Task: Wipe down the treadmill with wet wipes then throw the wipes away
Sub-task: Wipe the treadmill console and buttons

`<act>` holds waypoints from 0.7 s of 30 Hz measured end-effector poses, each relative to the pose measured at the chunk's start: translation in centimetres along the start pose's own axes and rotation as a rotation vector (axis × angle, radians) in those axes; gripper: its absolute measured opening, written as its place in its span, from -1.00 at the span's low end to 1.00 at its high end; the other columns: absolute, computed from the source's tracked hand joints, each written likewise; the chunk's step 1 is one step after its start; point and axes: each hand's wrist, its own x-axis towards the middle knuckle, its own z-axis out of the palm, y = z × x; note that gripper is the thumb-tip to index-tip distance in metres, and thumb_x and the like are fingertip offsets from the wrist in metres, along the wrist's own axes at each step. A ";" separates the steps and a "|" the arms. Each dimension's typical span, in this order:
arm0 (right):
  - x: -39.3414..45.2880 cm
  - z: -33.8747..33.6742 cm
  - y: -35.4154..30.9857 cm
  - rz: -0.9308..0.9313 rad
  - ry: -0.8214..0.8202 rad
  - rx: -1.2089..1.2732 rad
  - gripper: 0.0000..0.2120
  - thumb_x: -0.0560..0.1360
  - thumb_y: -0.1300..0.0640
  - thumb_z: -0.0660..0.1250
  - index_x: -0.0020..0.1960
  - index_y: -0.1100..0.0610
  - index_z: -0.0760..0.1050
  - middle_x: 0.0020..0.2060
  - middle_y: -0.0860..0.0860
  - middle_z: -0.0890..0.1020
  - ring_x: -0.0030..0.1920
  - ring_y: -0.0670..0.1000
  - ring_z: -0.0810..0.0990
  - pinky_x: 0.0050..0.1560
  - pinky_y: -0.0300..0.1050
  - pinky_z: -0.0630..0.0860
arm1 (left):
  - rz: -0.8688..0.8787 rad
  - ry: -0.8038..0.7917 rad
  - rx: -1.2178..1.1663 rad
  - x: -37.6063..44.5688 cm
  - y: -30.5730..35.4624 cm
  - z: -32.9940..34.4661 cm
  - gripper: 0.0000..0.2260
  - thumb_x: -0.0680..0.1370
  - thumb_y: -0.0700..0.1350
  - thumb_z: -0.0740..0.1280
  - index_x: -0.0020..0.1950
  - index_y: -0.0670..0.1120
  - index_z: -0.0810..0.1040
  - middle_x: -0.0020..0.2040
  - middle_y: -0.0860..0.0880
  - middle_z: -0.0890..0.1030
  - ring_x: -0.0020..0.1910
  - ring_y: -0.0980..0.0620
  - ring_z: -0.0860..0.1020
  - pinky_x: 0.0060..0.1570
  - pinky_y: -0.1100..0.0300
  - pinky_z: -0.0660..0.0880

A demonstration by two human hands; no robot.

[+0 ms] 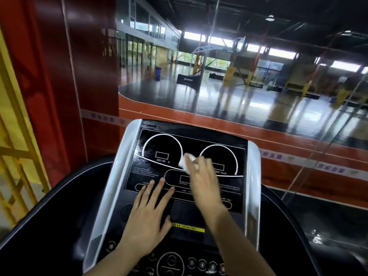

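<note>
Right grip [201,176] pinches the wipe [186,161] at its fingertips; left grip [149,218] lies flat, released.

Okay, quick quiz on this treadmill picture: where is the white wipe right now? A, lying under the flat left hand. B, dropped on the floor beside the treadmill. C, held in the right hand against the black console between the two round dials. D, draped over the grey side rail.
C: the right hand grips the white wipe on the black console between the two dials, while the left hand lies flat lower down, holding nothing.
</note>
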 end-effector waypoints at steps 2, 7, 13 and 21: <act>2.5 -1.4 1.6 0.080 0.074 0.006 -0.26 0.23 0.47 0.44 0.39 0.19 0.47 0.00 0.17 0.54 -0.06 0.18 0.46 -0.10 0.04 0.55 | 0.009 -0.026 -0.016 -0.2 -0.3 -0.5 -0.35 0.55 0.14 0.15 0.64 0.12 0.08 0.67 0.01 -0.05 0.64 -0.07 -0.05 0.54 -0.02 -0.04; 8.0 -1.7 3.1 0.164 0.289 0.069 -0.47 0.35 0.48 0.36 0.31 0.25 0.55 -0.02 0.23 0.53 -0.04 0.25 0.45 -0.02 0.12 0.51 | -0.077 0.024 -0.079 -0.7 -1.6 -2.1 -0.38 0.57 0.10 0.15 0.64 0.11 0.11 0.67 0.05 -0.09 0.64 -0.03 -0.12 0.59 0.01 -0.04; 10.5 1.6 -2.8 0.088 0.180 0.099 -0.43 0.29 0.44 0.46 0.29 0.23 0.56 0.03 0.20 0.57 0.02 0.25 0.52 0.02 0.15 0.53 | -0.282 0.096 -0.019 -2.4 -6.6 -3.0 -0.29 0.41 -0.10 0.41 0.57 -0.06 0.33 0.65 -0.11 0.12 0.61 -0.18 0.12 0.49 -0.04 0.14; 15.3 3.5 -12.3 -0.182 0.030 0.237 -0.63 0.42 0.35 0.37 0.21 0.19 0.61 0.06 0.14 0.59 0.05 0.22 0.52 0.02 0.09 0.53 | -0.227 0.102 -0.091 -3.2 -8.1 -2.7 -0.16 0.32 -0.41 0.25 0.60 -0.03 0.26 0.67 -0.02 -0.04 0.65 -0.07 -0.04 0.54 0.14 0.20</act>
